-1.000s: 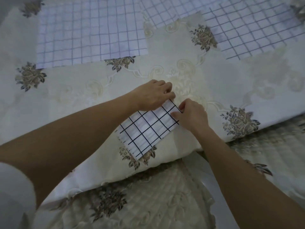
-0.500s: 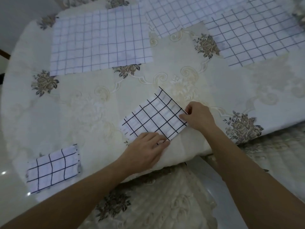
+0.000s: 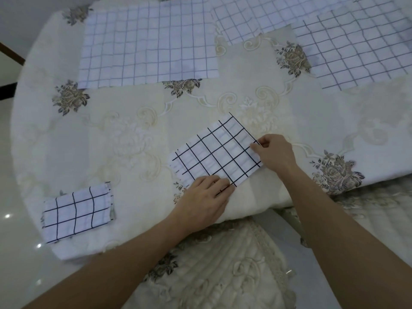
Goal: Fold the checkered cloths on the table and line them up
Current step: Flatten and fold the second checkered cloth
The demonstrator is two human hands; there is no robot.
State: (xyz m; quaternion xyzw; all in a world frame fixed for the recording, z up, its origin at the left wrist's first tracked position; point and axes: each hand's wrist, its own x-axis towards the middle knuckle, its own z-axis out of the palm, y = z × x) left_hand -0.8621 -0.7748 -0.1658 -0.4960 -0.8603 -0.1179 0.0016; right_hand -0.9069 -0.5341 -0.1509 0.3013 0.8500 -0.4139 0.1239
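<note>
Since a second ago the left hand [image 3: 205, 201] has shifted from the far corner of the black-checked cloth [image 3: 214, 152] to its near edge, where it lies flat, straight fingers pressing the fabric onto the desk [image 3: 111, 134]. The right hand [image 3: 275, 152] pinches that cloth's right corner between thumb and curled fingers. Well to the left of the black-checked cloth lies a smaller folded cloth [image 3: 77, 212]. Beyond the black-checked cloth, well apart from it, three pale open cloths [image 3: 147, 45] are spread flat.
</note>
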